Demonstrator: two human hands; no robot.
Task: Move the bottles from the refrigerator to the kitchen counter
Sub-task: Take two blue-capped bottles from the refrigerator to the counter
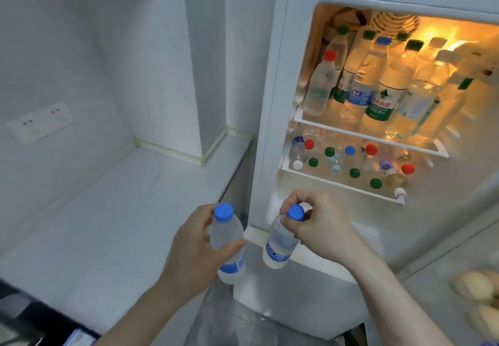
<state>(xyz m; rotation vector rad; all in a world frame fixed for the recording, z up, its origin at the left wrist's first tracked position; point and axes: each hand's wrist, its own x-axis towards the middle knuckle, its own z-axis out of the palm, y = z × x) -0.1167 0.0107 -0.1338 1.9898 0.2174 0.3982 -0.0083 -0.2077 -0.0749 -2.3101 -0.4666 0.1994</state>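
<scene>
The person stands in front of the open refrigerator (270, 119) with a bottle in each hand, both held in the air near its lower edge. The left hand (194, 248) has its fingers and thumb wrapped round the body of a clear bottle with a blue cap (228, 243), which stands almost upright just right of the near end of the white kitchen counter (113, 216). The right hand (318, 224) pinches a second blue-capped bottle (279, 243) at the neck, right under the cap, so that it hangs tilted with its base toward the near left. The two bottles are close beside each other but not touching. Farther back, the lit upper shelf (372, 136) carries a crowd of upright water bottles (378, 84) with red, green, blue and white caps. The lower shelf (343, 185) holds more bottles, seen mostly as coloured caps (351, 162) from above. To the far left, a wall socket plate (40, 121) sits above the counter. At the near right edge some pale rounded things (478, 289) are too blurred to name.
</scene>
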